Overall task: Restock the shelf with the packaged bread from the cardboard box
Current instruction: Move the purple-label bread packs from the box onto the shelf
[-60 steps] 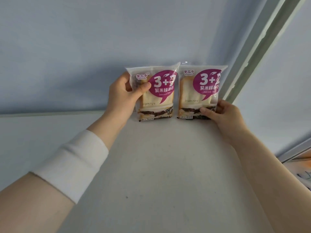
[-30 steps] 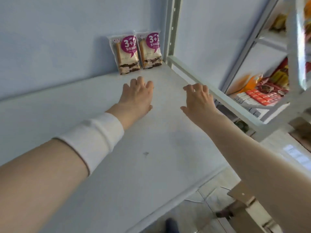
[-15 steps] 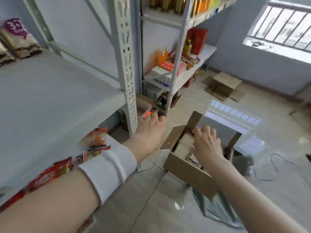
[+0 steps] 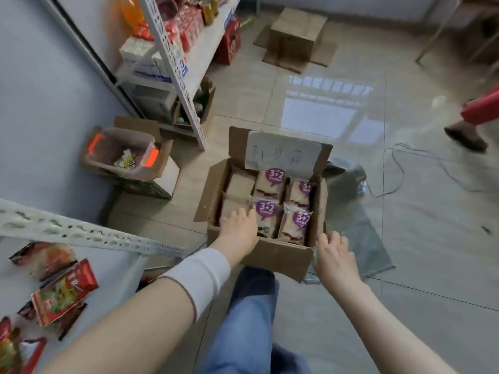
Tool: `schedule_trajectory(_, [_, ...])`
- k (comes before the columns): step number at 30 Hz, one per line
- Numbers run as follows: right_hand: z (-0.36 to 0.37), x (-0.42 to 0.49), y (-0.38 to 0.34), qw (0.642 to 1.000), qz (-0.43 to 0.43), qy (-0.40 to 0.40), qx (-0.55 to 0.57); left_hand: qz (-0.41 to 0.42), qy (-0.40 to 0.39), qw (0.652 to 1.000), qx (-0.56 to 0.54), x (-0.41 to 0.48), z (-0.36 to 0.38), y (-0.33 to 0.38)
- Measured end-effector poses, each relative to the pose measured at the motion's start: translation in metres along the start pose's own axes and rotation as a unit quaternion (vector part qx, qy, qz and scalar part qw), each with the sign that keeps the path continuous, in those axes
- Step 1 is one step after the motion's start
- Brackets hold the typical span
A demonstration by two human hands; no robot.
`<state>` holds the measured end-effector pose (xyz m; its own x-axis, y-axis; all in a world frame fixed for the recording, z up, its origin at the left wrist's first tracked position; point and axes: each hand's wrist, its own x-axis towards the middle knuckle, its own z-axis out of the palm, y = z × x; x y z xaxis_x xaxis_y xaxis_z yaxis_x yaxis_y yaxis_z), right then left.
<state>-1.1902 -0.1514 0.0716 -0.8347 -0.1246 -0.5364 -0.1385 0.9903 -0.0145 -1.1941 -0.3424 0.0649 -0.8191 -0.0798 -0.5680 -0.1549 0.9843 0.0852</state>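
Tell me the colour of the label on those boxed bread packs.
Purple label with white "3+2" print, clearest in the head view.

Red snack packets [image 4: 64,291] lie at my lower left. By the wall a clear bin [image 4: 121,155] sits in a carton [image 4: 151,184], with a small pack inside it. A far box [image 4: 295,36] rests on the tiles with its flaps spread. A cable [image 4: 399,168] trails over the floor [image 4: 432,265] near someone's shoe [image 4: 464,137]. My jeans [image 4: 251,319] show below.
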Motion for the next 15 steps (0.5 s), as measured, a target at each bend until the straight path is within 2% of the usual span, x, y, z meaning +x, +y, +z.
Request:
schedule_trajectory(7, [0.068,0.126,-0.026,0.987,0.025,-0.104,0.124,-0.032,-0.071,0.991,-0.105,0.164,0.032,-0.010])
schedule_trajectory(10, [0.106,0.178,-0.037,0.971,0.043,-0.126,0.201,-0.069,-0.039,0.975,-0.208,0.233,0.051,-0.018])
schedule_trajectory(13, [0.140,0.217,-0.055,0.936,0.080,-0.171,0.296,-0.104,-0.008,0.944,-0.314,0.291,0.068,-0.026])
schedule_trajectory(15, [0.159,0.232,-0.067,0.927,0.098,-0.189,0.308,-0.108,0.003,0.921,-0.374,0.317,0.077,-0.028])
